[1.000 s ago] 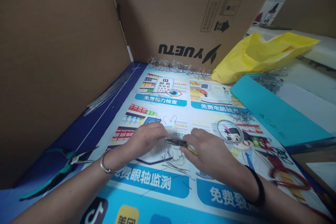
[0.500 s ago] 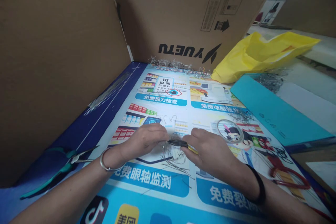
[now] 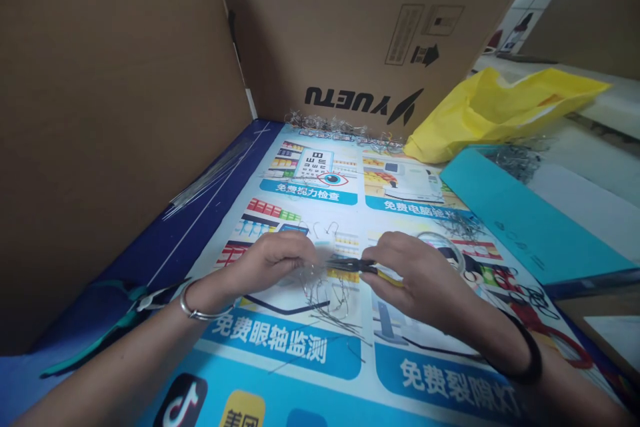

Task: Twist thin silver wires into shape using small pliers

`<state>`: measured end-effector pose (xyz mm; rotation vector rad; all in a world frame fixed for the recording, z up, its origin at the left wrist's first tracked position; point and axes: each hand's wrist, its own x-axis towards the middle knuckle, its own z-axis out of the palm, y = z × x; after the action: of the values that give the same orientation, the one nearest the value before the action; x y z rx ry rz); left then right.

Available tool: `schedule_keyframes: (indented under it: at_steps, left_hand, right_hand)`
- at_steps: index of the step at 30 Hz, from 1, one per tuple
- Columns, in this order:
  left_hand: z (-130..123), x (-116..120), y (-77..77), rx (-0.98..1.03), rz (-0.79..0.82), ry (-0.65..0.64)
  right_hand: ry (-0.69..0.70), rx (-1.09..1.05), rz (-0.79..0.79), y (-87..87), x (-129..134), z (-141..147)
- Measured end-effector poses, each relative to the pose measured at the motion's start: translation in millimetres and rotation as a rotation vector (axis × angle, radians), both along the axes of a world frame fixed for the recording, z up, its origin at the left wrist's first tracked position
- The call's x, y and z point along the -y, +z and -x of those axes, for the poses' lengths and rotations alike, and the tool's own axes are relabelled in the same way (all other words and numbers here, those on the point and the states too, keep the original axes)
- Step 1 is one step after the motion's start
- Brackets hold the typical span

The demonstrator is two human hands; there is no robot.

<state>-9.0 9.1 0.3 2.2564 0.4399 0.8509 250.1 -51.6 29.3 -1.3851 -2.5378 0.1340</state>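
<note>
Head | right hand (image 3: 415, 273) grips pliers (image 3: 354, 265) | left hand (image 3: 275, 257) pinched, contents unclear | cardboard (image 3: 350, 27) bounds back

Yellow-handled, dark metal needle-nose pliers (image 3: 356, 265) point leftward, nearly level; thin, dark metal wires (image 3: 336, 319) lie loosely scattered nearby.

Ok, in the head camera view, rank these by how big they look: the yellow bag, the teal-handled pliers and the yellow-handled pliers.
1. Yellow bag
2. Teal-handled pliers
3. Yellow-handled pliers, partly covered by the right hand
</note>
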Motion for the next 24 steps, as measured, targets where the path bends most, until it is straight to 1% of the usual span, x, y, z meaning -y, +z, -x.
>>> schedule_keyframes:
  at_steps: [5, 7, 9, 11, 15, 20, 24]
  left_hand:
    - [1.5, 0.9, 9.4, 0.037, 0.215, -0.148]
    - [2.0, 1.6, 12.4, 0.043, 0.259, -0.191]
    - [2.6, 2.3, 14.3, 0.037, 0.280, -0.216]
    - [3.2, 2.7, 15.1, 0.030, 0.290, -0.236]
    - [3.7, 2.1, 14.5, -0.011, 0.292, -0.251]
    - [1.8, 2.0, 13.5, -0.044, 0.221, -0.211]
    - [-0.9, 2.9, 10.3, -0.028, 0.171, -0.172]
  right_hand:
    - [0.037, -0.079, 0.025, -1.2, -2.8, -2.3]
    - [0.066, -0.103, 0.080, -2.5, -3.5, -2.2]
    - [0.124, -0.127, 0.156, -3.8, -3.5, -0.9]
    - [0.164, -0.134, 0.226, -4.7, -2.7, 1.4]
    - [0.162, -0.106, 0.302, -4.0, -0.4, 6.7]
    - [0.178, -0.080, 0.321, -4.7, 1.7, 9.7]
    - [0.154, -0.048, 0.296, -8.2, 2.1, 9.3]
